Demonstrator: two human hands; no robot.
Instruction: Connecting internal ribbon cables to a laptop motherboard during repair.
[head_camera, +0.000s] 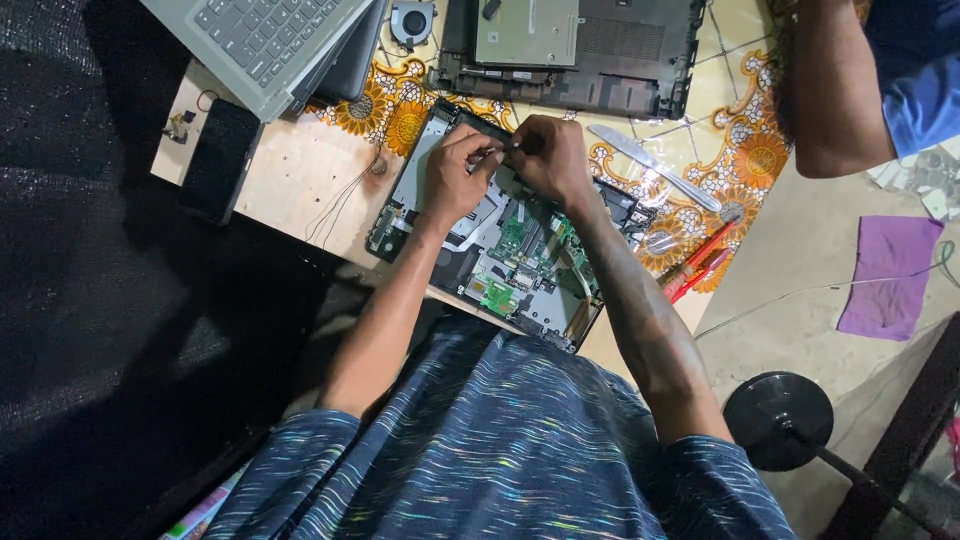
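**Two hands meet over an opened laptop base**

The fingertips of the left hand (455, 175) and the right hand (550, 155) come together at the upper edge of the opened laptop base (500, 250) — both pinch at something small and thin between them, though what it is cannot be told at this size. Both sets of fingers are curled tight, thumbs pressed toward forefingers.

Under the hands lies the laptop base, tilted on the wooden board (290, 170), its green circuit boards (515, 240) bare just below the wrists. A pale rectangular label (500, 297) sits on the lower green board.

Further out: a dark phone (218, 158) lies flat at the board's left edge, a grey laptop keyboard (265, 35) above it, and a second stripped black chassis (580, 50) with a small round fan (412, 20) beside it. To the right, a flat metal pry tool (650, 165) and red-handled tools (695, 265) rest on the flower-patterned cloth (745, 150) — beyond them another person's arm (835, 90) and a purple cloth (890, 275).
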